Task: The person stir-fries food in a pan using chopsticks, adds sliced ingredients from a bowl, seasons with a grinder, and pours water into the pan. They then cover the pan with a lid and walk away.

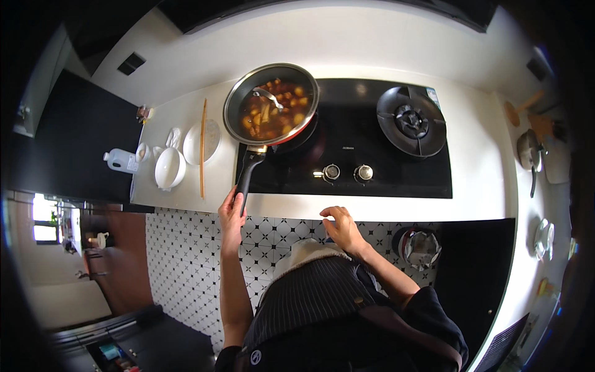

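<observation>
My left hand grips the black handle of a deep frying pan with a red outside. The pan sits over the left burner of a black glass gas hob. A clear lid with an arched metal handle appears to cover it. Through it show pale and brown chunks of food in brown liquid. My right hand hovers by the counter's front edge, fingers loosely bent and holding nothing. It is below two round control knobs, with a small light glowing beside the left one.
Left of the hob, wooden chopsticks lie across a white bowl, near another white bowl and a plastic jug. The right burner is bare. A lined bin stands below; a small saucepan sits far right.
</observation>
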Tool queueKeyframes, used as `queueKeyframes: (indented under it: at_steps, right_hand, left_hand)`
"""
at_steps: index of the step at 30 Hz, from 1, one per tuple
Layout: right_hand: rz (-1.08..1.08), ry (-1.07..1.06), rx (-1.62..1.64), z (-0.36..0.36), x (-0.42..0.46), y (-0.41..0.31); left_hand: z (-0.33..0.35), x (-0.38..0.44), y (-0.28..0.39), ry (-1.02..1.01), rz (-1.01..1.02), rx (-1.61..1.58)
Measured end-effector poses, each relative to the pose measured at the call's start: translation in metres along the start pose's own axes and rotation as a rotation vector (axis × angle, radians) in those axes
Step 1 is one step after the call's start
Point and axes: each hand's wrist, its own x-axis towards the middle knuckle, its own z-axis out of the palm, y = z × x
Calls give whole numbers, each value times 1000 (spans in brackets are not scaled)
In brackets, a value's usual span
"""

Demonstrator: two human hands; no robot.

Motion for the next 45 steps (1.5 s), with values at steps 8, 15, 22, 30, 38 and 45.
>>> queueKeyframes:
  at_steps: [8,15,22,30,38,45]
  right_hand:
    - [-8,62,7,-7,6,10]
    - [-99,59,-30,9,5,19]
    - [-77,-88,-65,22,-1,11]
    - [-181,-173,-151,50,-14,-9]
    - [-226,-205,-256,110,-74,-38]
    - [-168,-193,-302,192,-175,-48]
  left_hand:
    - [8,-4,-1,46,-31,-40]
    - [11,-6,-8,22,-24,-75]
    - [14,-18,-3,47,-26,-28]
    - [-82,-72,-103,339,-93,-254]
    - [-209,-208,-304,609,-523,-140]
    - [-314,-360,-468,602,-929,-161]
